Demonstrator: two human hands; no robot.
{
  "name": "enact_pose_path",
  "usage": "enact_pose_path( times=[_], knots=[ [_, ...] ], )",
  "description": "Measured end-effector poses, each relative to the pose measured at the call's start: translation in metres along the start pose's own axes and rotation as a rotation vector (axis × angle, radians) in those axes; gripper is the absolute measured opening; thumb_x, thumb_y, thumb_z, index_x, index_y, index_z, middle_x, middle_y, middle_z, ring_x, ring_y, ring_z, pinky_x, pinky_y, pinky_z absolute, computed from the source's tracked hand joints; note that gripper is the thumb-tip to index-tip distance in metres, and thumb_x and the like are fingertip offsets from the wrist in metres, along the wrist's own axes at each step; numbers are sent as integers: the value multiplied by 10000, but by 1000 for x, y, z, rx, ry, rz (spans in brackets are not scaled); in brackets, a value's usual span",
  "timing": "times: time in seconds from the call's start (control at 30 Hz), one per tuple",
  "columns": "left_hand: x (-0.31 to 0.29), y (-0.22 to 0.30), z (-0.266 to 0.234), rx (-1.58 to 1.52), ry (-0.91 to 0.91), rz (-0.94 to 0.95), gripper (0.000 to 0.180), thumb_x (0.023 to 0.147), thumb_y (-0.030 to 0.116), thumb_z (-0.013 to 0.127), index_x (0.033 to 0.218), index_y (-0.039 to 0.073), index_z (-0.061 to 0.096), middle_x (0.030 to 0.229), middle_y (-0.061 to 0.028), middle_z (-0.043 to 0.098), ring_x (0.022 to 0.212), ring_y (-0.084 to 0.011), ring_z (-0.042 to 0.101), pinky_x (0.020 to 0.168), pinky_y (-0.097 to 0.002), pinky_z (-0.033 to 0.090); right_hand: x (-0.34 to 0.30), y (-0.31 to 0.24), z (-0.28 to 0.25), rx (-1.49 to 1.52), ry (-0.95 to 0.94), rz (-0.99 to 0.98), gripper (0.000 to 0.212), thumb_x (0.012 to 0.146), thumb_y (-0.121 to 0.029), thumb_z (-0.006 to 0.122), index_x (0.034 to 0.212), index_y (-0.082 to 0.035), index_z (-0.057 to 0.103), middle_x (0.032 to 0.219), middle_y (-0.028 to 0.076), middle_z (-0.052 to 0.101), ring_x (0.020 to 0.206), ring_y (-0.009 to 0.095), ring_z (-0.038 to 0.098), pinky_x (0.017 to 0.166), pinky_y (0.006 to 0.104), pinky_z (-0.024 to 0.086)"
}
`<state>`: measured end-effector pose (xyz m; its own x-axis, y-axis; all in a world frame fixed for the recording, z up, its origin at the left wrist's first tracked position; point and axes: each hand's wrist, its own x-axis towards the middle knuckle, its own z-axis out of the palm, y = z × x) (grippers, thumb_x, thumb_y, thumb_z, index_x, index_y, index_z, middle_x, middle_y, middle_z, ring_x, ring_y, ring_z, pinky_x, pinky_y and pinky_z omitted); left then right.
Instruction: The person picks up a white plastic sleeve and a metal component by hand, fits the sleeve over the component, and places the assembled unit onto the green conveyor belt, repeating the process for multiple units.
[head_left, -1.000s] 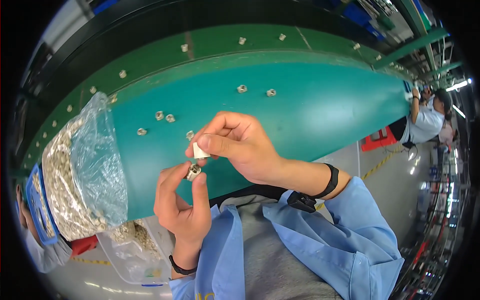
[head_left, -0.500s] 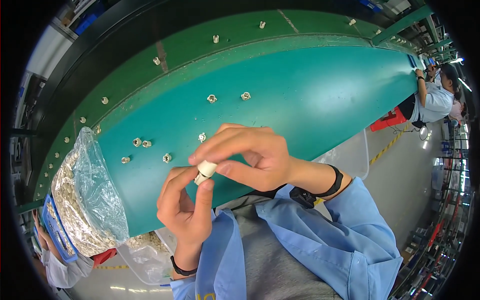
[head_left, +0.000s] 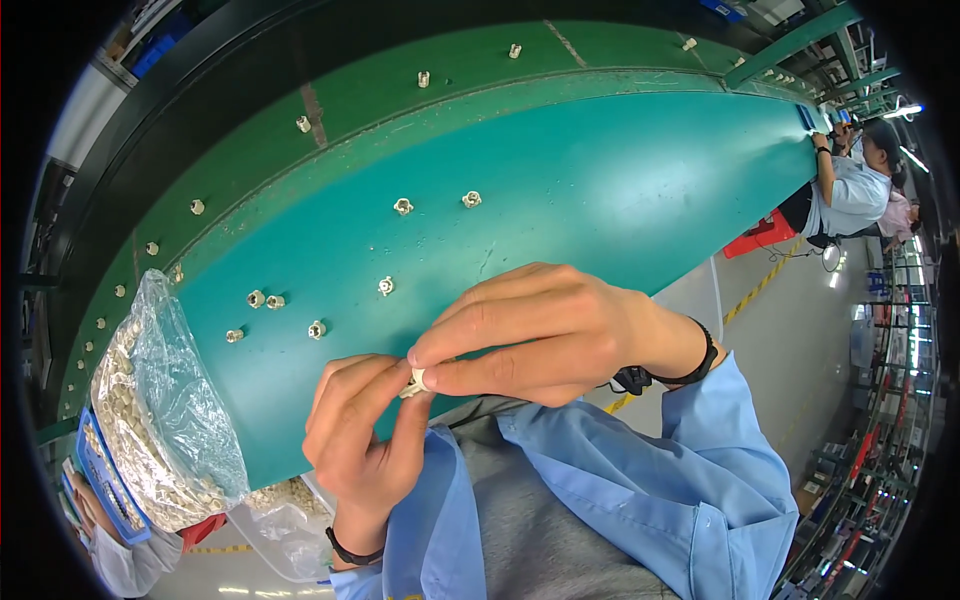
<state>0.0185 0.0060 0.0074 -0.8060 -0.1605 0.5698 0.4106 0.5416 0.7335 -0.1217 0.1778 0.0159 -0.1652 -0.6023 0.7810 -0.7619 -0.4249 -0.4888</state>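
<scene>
Between my two hands is a small cream plastic fitting [head_left: 417, 380], mostly covered by the fingertips. My left hand [head_left: 362, 425] pinches its lower part between thumb and fingers. From the right, my right hand [head_left: 545, 340] grips the upper part with thumb and fingertips. Several similar cream fittings stand or lie on the green work surface [head_left: 590, 190] beyond my hands. Nearest is one fitting [head_left: 386, 286] just past my left fingers; a pair [head_left: 276, 301] sits farther left.
A clear plastic bag [head_left: 190, 400] full of cream parts rests at the table's left end, beside a blue tray [head_left: 108, 480]. More fittings line the dark green belt [head_left: 370, 100] along the far side. A co-worker [head_left: 850, 190] sits at the far right; another person's arm [head_left: 90, 510] shows lower left.
My right hand has turned and closed in on the fitting, hiding more of it. Both hands have come slightly lower, with the fitting. The view has shifted a little.
</scene>
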Motion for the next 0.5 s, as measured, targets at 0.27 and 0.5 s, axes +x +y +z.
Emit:
enact_pose_path(
  times=[0.27, 0.5],
  knots=[
    [0, -9, 8, 57, 14, -91, 282, 789, -92, 766, 1060, -72, 689, 954, -177, 713, 798, -299, 677, 722, -347, 537, -6, 5, 9, -110, 52, 63, 224, 781, 58, 723, 1002, 28, 722, 1107, 143, 680, 829, 274, 711, 649, 342, 591],
    [33, -17, 34, 124, -220, -117, 241, 881, -47, 746, 1109, -71, 671, 1022, -143, 708, 899, -214, 684, 834, -328, 544, -23, 6, -34, -151, 52, 157, 296, 839, 15, 704, 1134, -15, 697, 1161, 127, 633, 865, 268, 683, 692, 351, 579]
  ],
)
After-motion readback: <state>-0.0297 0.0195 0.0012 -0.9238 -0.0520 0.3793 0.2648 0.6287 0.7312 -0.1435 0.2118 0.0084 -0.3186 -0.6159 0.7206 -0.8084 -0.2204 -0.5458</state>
